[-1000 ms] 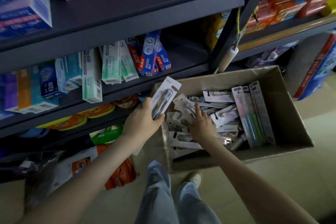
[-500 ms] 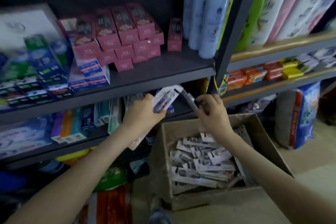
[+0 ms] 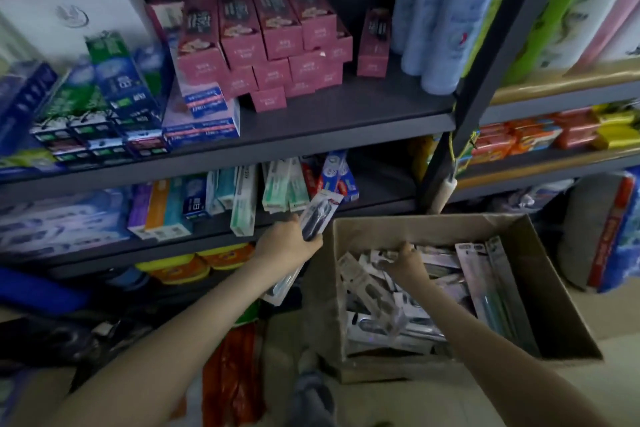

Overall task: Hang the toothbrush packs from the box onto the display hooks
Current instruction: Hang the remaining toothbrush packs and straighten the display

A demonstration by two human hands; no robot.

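**While the left hand holds a pack, the right hand is down in the box**

When I look from the left side, I see dark metal shelves (image 3: pixel 311 128) with toothpaste cartons (image 3: pixel 242 199) on the middle level and pink cartons (image 3: pixel 263 35) on the level above. Under the middle level there are orange tubs (image 3: pixel 207 262).

Next comes the left hand (image 3: pixel 287 248), raised in front of the shelf edge, just left of the box. Its fingers are curled around a toothbrush pack (image 3: pixel 318 217). The pack is tilted: its top end points up and to the right, near the toothpaste cartons, and its lower end comes out below the wrist. I cannot tell if it is one pack or several together.

To the right, the cardboard box (image 3: pixel 561 315) stands open on the floor, near the upright post (image 3: pixel 485 80) of the shelves. Inside lies a heap of loose packs (image 3: pixel 374 308), crossed over each other. Some longer packs (image 3: pixel 485 288) lie along the right wall of the box.

The right hand (image 3: pixel 407 262) is inside the box, on top of the heap near the far wall. Its fingers are bent and touch a pack there, but the picture is too blurred for me to tell if they grip it.
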